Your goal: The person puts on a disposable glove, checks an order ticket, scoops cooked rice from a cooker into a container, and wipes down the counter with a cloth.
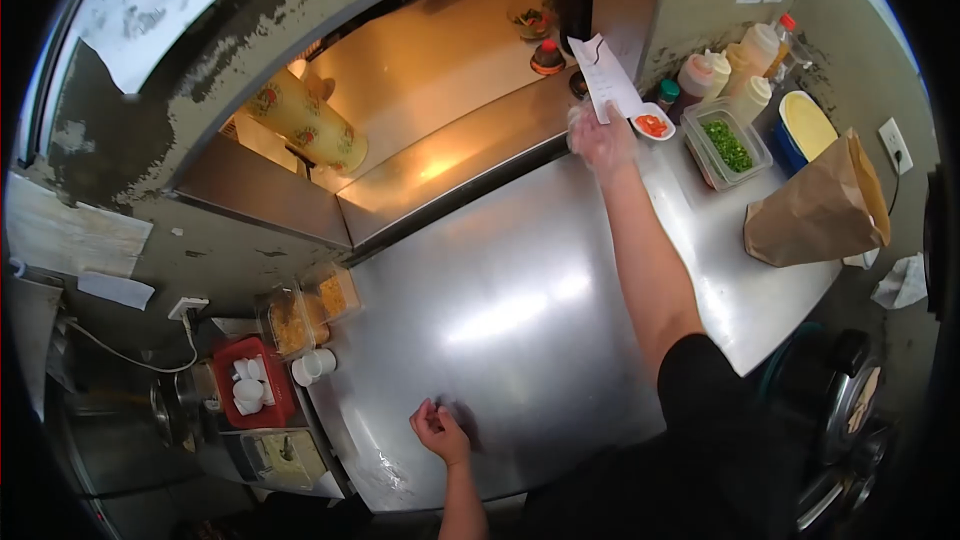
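Observation:
My right hand (604, 143), in a clear plastic glove, reaches far forward to the edge of the serving window. Its fingers close on the lower end of a white paper slip (612, 85) with faint writing. Just right of the slip is a small white dish (655, 123) of chopped red pieces. My left hand (440, 432) hovers low over the near left part of the steel table (500, 370), fingers curled in, with nothing visible in them.
At the right stand a tub of chopped greens (725, 145), squeeze bottles (715, 75), a blue container (805, 130) and a brown paper bag (818, 205). On the left are clear food boxes (290, 325), white cups (314, 367) and a red basket (285, 390).

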### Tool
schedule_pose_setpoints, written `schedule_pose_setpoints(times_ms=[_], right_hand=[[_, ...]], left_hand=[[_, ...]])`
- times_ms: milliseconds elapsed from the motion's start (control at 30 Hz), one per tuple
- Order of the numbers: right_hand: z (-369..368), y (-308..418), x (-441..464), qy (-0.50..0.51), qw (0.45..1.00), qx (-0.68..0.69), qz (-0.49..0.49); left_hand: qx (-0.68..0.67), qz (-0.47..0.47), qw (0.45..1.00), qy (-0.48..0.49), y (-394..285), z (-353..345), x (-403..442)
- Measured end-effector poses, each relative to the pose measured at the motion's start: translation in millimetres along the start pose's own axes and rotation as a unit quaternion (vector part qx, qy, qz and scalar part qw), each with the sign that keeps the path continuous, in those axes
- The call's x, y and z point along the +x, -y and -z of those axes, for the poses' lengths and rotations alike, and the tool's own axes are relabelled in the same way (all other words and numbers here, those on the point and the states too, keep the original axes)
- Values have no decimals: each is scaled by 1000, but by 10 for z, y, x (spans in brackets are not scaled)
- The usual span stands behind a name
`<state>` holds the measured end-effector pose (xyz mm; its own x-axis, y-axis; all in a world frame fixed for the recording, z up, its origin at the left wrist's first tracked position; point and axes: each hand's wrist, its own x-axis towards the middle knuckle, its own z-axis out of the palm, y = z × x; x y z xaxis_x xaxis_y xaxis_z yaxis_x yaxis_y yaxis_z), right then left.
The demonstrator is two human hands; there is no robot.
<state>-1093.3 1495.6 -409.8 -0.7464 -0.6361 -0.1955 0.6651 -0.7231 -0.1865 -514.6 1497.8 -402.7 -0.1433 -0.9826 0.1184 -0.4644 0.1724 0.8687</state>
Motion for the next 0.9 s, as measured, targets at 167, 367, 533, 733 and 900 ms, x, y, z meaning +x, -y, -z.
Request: schedule_pose_setpoints(times_ms=[167, 367, 533, 733, 900], right_hand=[[-1876, -28, -415, 61, 933, -235, 266], [-1752, -513, -1481, 57, 631, -731, 251], [-965, -1459, -3442, 135, 728, -670, -51], [-682, -1165, -4548, 89, 776, -600, -175], [-1425, -1261, -4822, 29, 790, -607, -82]], left_hand=[[-102, 19, 994, 34, -95, -8, -18], [-142, 3, 981, 134, -759, -204, 82], [-281, 8, 954, 108, -1430, -427, 200], [-151, 72, 965, 202, -1593, 220, 44], [-206, 70, 923, 316, -1492, 694, -184]])
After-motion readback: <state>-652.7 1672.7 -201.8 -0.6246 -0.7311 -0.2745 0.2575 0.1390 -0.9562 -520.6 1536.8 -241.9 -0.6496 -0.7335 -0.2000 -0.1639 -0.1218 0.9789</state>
